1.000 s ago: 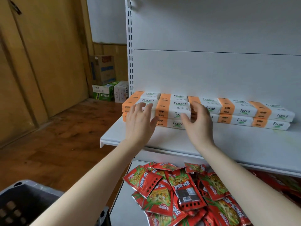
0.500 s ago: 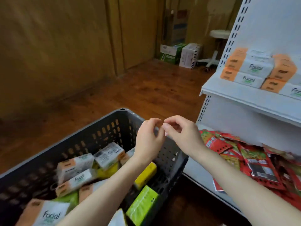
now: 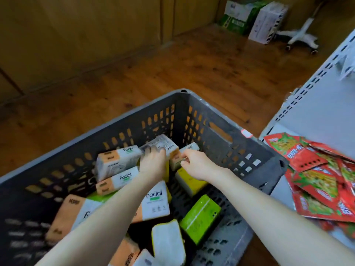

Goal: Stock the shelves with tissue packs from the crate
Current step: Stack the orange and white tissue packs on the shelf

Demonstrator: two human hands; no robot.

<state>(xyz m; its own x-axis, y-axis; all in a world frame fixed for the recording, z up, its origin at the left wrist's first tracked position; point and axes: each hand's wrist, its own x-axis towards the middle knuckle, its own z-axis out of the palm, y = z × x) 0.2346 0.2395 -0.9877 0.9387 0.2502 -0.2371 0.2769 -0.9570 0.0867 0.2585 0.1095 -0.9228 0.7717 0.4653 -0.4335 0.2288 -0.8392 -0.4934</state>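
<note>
Tissue packs (image 3: 155,204) lie loose in the grey crate (image 3: 226,148), which fills our view from 6 to 9 o'clock. Nearest to us, at 6 o'clock, a white pack with a yellow edge (image 3: 167,242) and a green pack (image 3: 199,221) lie low in the crate. Further in, near the middle, our left hand (image 3: 153,163) rests on a printed pack (image 3: 161,144). Its fingers are blurred, so we cannot tell if they curl around it. Just beside it, toward 3 o'clock, our right hand (image 3: 197,165) pinches the orange-ended pack (image 3: 190,147) between thumb and fingers. At 3 o'clock, red snack packets (image 3: 317,181) are piled on the white shelf unit (image 3: 315,112), just beside the crate. Beyond the crate is the wooden floor (image 3: 192,70). Far away at 1 o'clock stand cardboard boxes (image 3: 242,18) and a white wheeled base (image 3: 299,37).
</note>
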